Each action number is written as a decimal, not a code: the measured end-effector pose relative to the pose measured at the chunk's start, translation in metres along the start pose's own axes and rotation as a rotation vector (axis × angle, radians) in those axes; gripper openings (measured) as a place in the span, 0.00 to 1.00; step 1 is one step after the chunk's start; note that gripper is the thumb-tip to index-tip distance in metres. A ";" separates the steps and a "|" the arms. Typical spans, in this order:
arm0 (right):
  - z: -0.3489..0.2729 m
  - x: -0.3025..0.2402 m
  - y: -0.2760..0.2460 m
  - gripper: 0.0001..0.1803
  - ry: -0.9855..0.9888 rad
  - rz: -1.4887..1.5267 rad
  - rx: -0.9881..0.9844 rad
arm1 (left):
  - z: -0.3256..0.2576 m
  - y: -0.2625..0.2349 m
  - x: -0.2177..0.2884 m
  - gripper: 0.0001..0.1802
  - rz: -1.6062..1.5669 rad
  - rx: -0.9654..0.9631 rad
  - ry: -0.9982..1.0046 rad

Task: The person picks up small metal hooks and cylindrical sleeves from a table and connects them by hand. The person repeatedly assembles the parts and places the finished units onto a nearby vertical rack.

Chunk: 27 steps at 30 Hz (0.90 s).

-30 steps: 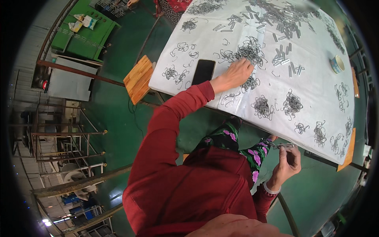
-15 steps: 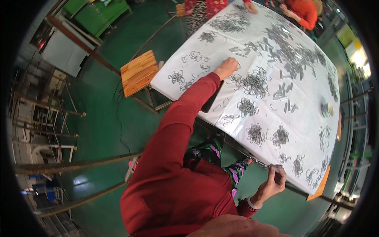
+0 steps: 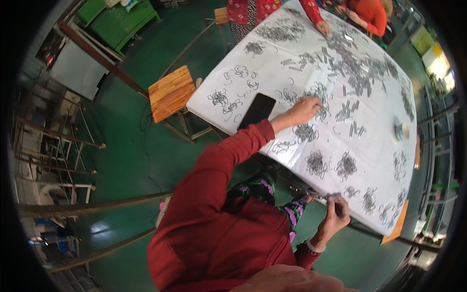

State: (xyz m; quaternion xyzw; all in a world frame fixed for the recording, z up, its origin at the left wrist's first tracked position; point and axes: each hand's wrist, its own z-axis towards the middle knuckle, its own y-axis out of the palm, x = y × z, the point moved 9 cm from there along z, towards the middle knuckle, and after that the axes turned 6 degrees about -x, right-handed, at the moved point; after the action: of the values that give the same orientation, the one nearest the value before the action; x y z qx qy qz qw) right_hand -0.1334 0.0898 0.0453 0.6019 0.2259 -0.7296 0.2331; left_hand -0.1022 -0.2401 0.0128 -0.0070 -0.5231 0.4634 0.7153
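Note:
Over the pile of thin curved dark pieces (image 3: 318,91) is my left hand (image 3: 302,111), fingertips pinched around a thin curved piece (image 3: 323,107). Near the table's front edge, my right hand (image 3: 336,217) grips a small grey metal part (image 3: 333,195) between thumb and fingers. A chain-like string of links (image 3: 316,196) runs leftward from that part. Left of my left forearm lies a black phone (image 3: 258,111). Another pile of curved pieces (image 3: 305,132) sits just below my left hand.
Short grey strips (image 3: 357,73) cover much of the white tabletop (image 3: 292,78). A cup (image 3: 402,132) stands at the right. Across the table are a co-worker's hand (image 3: 323,27) and a person in orange (image 3: 372,17). A wooden stool (image 3: 172,92) stands left.
My left hand has moved right and nearer, onto the curved pieces, uncovering the phone. My right hand has shifted only slightly. The co-worker's hand has reached farther over the table.

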 end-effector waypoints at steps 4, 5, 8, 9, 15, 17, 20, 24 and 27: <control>-0.002 0.008 0.007 0.08 0.088 -0.105 0.007 | -0.059 0.039 0.091 0.08 -0.594 -0.272 -0.271; -0.003 0.009 0.007 0.08 0.092 -0.078 0.004 | -0.073 0.044 0.112 0.08 -0.734 -0.278 -0.247; -0.005 0.020 0.004 0.11 0.102 0.102 0.047 | -0.104 0.056 0.153 0.06 -0.880 -0.278 -0.239; -0.006 0.018 -0.002 0.11 0.092 0.114 0.073 | -0.104 0.056 0.167 0.06 -0.742 -0.281 -0.104; -0.007 0.014 0.001 0.14 0.019 0.198 0.126 | -0.112 0.055 0.193 0.06 -0.376 -0.149 0.150; -0.007 0.012 0.006 0.15 0.017 0.088 0.105 | -0.112 0.049 0.189 0.06 -0.334 -0.077 0.146; -0.008 0.004 0.011 0.22 0.006 -0.120 0.033 | -0.110 0.057 0.178 0.05 -0.450 -0.089 0.050; 0.000 0.004 -0.004 0.28 0.005 -0.068 0.084 | -0.107 0.064 0.175 0.04 -0.513 -0.105 0.045; 0.039 0.004 -0.025 0.21 -0.013 -0.241 0.117 | -0.109 0.061 0.172 0.04 -0.513 -0.078 0.116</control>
State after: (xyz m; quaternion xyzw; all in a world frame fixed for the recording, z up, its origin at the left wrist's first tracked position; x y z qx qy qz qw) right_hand -0.1789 0.0852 0.0495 0.5784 0.2519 -0.7681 0.1097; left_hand -0.0554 -0.0381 0.0612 0.0718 -0.4834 0.2451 0.8373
